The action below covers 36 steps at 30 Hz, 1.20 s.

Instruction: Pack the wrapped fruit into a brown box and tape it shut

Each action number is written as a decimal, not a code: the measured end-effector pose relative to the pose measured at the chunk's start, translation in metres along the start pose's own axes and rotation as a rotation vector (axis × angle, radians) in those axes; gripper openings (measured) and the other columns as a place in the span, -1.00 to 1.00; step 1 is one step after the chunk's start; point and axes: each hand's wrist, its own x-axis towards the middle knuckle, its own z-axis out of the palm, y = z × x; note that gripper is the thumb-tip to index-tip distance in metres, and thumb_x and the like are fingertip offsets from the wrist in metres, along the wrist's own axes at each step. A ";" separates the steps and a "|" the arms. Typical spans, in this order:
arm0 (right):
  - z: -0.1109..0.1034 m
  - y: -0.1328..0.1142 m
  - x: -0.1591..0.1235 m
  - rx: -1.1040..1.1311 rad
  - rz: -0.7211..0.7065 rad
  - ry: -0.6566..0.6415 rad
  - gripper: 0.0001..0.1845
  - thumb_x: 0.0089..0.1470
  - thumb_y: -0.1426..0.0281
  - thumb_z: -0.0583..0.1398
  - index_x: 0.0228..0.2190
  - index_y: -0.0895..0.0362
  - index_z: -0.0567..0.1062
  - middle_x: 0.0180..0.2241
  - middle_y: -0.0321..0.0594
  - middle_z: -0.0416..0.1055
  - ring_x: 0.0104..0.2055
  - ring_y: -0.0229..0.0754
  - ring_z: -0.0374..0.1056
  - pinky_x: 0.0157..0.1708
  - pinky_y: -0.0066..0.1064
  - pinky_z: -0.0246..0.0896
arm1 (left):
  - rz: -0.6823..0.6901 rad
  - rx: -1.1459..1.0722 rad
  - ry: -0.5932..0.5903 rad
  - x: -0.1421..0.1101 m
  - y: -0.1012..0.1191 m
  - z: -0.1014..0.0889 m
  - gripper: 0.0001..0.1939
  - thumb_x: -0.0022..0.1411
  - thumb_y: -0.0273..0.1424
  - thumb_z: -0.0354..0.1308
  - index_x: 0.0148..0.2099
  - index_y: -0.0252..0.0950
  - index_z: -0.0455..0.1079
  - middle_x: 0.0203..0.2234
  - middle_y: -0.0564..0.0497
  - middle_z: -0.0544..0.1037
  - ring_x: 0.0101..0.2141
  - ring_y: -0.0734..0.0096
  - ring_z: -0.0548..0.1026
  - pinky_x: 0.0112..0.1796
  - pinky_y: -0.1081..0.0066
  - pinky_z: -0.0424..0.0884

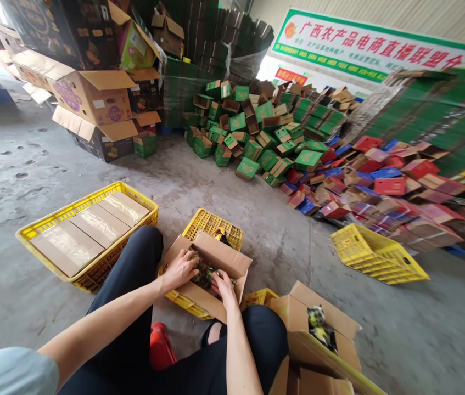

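Between my knees a cardboard box (232, 257) with raised flaps rests on a yellow plastic crate (189, 302). Inside lie clear-wrapped packs (204, 276) with dark and yellow-green contents, whose kind I cannot make out. My left hand (181, 269) reaches over the box's left side, fingers spread and tips on the packs. My right hand (224, 286) is at the right end, its fingers laid on the packs and partly hidden among them. On my right a second open cardboard box (298, 315) holds similar wrapped packs (321, 329).
On my left a yellow crate (46, 222) holds taped cardboard boxes (99, 224). A yellow-and-black object (223, 237) lies on the crate behind the box. A red plastic object (161, 345) is under my legs. Another yellow crate (376, 255) and piled green boxes (248, 167) lie ahead.
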 end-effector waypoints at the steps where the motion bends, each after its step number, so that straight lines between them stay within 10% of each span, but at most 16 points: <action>1: 0.000 0.001 -0.001 0.013 0.038 -0.004 -0.54 0.08 0.08 0.33 -0.02 -0.03 0.63 -0.03 -0.12 0.66 -0.03 0.07 0.61 0.00 -0.07 0.51 | -0.023 0.000 -0.007 0.000 0.000 0.000 -0.65 0.39 -0.36 0.28 0.17 -0.31 0.58 0.12 -0.28 0.55 0.08 -0.05 0.47 0.13 0.04 0.41; 12: 0.004 -0.006 -0.004 0.044 0.204 -0.074 -0.50 -0.03 0.10 0.39 -0.05 0.00 0.67 0.16 0.02 0.57 0.18 0.19 0.49 0.02 0.00 0.49 | -0.252 -0.092 -0.099 0.012 0.003 0.001 -0.57 0.45 -0.41 0.12 0.30 -0.25 0.51 0.07 -0.22 0.63 -0.05 0.10 0.62 -0.02 0.25 0.53; 23: -0.003 -0.030 -0.027 0.218 -0.031 0.025 -0.45 0.01 -0.06 0.39 -0.05 -0.03 0.72 0.30 -0.14 0.48 0.42 0.09 0.26 0.32 -0.14 0.26 | -0.052 -0.005 -0.040 0.008 0.001 -0.013 -0.50 0.34 -0.62 0.02 0.15 -0.23 0.64 0.26 -0.20 0.49 0.13 0.02 0.46 0.19 0.03 0.43; 28: -0.015 -0.053 -0.058 0.565 -0.151 -0.016 -0.49 0.04 -0.02 0.42 -0.02 -0.06 0.72 0.35 -0.17 0.42 0.37 0.17 0.36 0.23 -0.04 0.40 | -0.037 -0.418 0.045 0.009 0.015 -0.010 -0.53 0.46 -0.35 0.12 0.35 -0.26 0.47 0.26 -0.25 0.51 0.22 0.01 0.47 0.28 0.00 0.38; 36: -0.009 -0.066 -0.096 0.610 -0.206 -0.115 -0.52 0.03 0.03 0.48 -0.08 0.02 0.72 0.20 -0.02 0.57 0.22 0.21 0.51 0.22 0.11 0.43 | -0.283 -1.393 -0.242 -0.001 0.041 -0.024 -0.34 0.27 0.07 0.41 0.20 -0.31 0.57 -0.02 -0.21 0.68 -0.06 0.09 0.64 -0.05 0.28 0.52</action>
